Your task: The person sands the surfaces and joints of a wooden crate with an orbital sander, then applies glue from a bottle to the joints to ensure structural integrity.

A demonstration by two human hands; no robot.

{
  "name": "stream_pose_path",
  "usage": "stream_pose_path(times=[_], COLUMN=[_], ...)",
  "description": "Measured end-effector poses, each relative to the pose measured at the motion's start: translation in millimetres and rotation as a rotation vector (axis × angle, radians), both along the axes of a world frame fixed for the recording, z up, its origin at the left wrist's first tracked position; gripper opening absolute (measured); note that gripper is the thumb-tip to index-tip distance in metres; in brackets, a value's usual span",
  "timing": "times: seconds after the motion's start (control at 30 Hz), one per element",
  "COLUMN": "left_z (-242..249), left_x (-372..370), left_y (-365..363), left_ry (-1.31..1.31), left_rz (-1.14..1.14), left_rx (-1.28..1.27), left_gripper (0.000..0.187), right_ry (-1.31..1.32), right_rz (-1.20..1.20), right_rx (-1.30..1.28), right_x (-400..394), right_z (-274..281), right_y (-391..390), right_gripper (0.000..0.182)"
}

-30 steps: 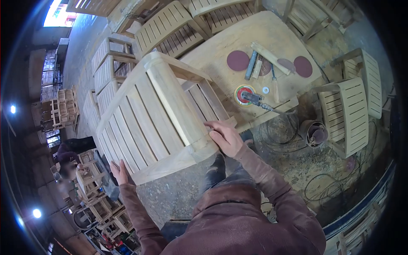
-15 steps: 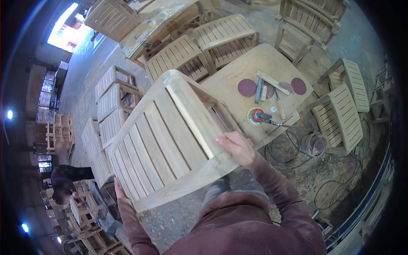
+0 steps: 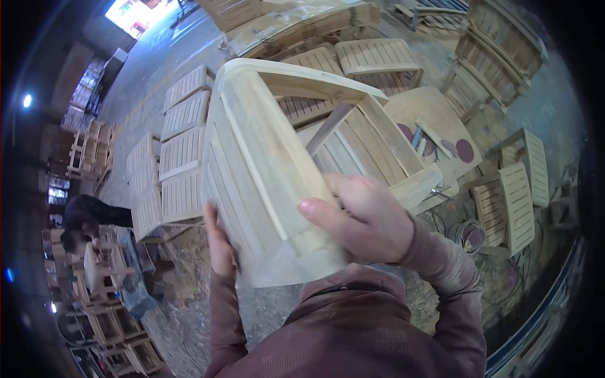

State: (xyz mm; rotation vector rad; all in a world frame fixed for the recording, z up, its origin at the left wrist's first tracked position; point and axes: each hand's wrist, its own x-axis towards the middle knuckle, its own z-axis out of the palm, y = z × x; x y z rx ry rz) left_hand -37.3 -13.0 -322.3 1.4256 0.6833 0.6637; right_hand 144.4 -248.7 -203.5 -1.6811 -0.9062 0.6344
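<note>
A slatted wooden side table (image 3: 277, 145) is tipped up in front of my body, its slatted top facing left and a second slatted panel showing through the open end frame. My right hand (image 3: 372, 217) is wrapped round the near rail, thumb on the wood. Against the left edge of the slatted top rests my left hand (image 3: 219, 242), gripping there; part of its fingers is hidden behind the edge. A work board (image 3: 419, 101) behind it carries sanding discs (image 3: 464, 150) and wooden-handled tools (image 3: 435, 137).
Several similar slatted pieces (image 3: 183, 148) stand on the floor at left, more (image 3: 378, 57) at the back, and others (image 3: 520, 201) at right beside a bucket (image 3: 469, 236). Another person (image 3: 94, 211) bends over wooden frames at far left. Cables lie on the floor at right.
The side table has been turned and tilted up, so its open end and inner panel now show. Both hands moved with it. It now hides the sander on the board.
</note>
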Motion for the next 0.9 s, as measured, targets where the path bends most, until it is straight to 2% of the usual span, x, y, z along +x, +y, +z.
stream_pose_path(times=[0.07,0.1,0.17,0.2,0.27,0.3,0.43,0.5,0.6,0.67,0.8,0.87,0.9], left_z=[91.9,92.1,91.3,87.8,78.5,83.5,79.9,77.8,79.2,76.4,77.1,79.8,78.7], left_x=[13.3,9.0,5.9,5.3,-1.7,-0.8,-4.4,-7.3,-9.7,-10.9,-10.5,-9.2,-8.4], left_y=[-81.6,-91.3,-100.6,-100.0,-101.7,-107.9,-102.0,-97.0,-95.8,-96.0,-97.2,-98.3,-98.5], left_ry=[0.158,0.171,0.203,0.201,0.068,0.09,0.098,0.108,0.104,0.06,0.1,0.14,0.121], left_rz=[-0.471,-0.46,-0.265,-0.269,-0.176,-0.177,-0.124,-0.114,-0.113,-0.084,-0.026,-0.044,-0.019], left_rx=[1.073,1.076,1.182,1.195,0.604,0.625,0.826,0.858,0.901,0.804,0.805,0.819,0.794], left_gripper=[0.097,0.097,0.107,0.107,0.106,0.101,0.1,0.101,0.103,0.102,0.102,0.102,0.102], right_ry=[-0.091,-0.087,-0.198,-0.2,-0.71,-0.685,-0.682,-0.663,-0.704,-0.72,-0.755,-0.61,-0.611], right_rz=[0.054,0.067,0.112,0.105,-0.062,0.015,0.087,0.032,-0.073,-0.17,-0.266,-0.312,-0.289], right_rx=[0.117,0.125,0.012,0.024,0.306,0.228,0.273,0.119,0.079,0.043,-0.111,-0.292,-0.275], right_x=[-15.7,-23.5,-34.5,-39.0,-53.3,-59.0,-53.0,-33.1,0.3,20.4,62.3,82.5,89.9], right_z=[-3.1,-1.5,1.6,-1.6,-14.3,-10.7,-39.9,-65.4,-108.3,-140.3,-188.8,-209.3,-221.0], right_y=[9.4,10.6,11.2,10.8,5.1,-3.3,-38.0,-60.6,-93.0,-114.1,-153.7,-171.3,-179.5], right_gripper=[0.041,0.041,0.062,0.062,0.082,0.091,0.094,0.093,0.09,0.089,0.087,0.09,0.09])
